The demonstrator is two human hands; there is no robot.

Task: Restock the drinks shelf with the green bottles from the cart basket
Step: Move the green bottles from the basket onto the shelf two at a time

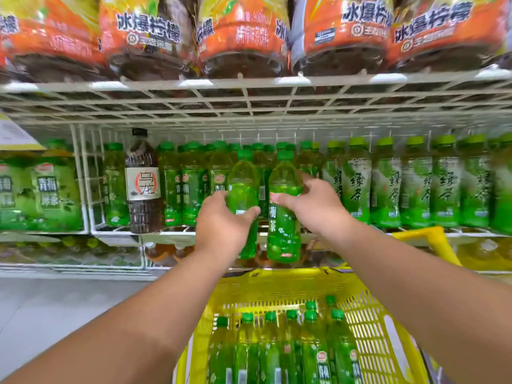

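Gripping one green plastic bottle with a green cap (243, 189) in the left hand (221, 225) and a second green bottle (284, 214) in the right hand (313, 206), the person is holding both upright, side by side, in front of the white wire drinks shelf (177, 234). Fingers and thumbs are curling round the bottle bodies. More green-capped bottles (277, 350) are standing in the yellow slotted plastic cart basket (374, 314) below the arms. On the shelf, a dark brown tea bottle with a pale label (144, 187) is standing among rows of green bottles (415, 184), and orange-labelled bottles (243, 37) are sitting on the wire rack above.
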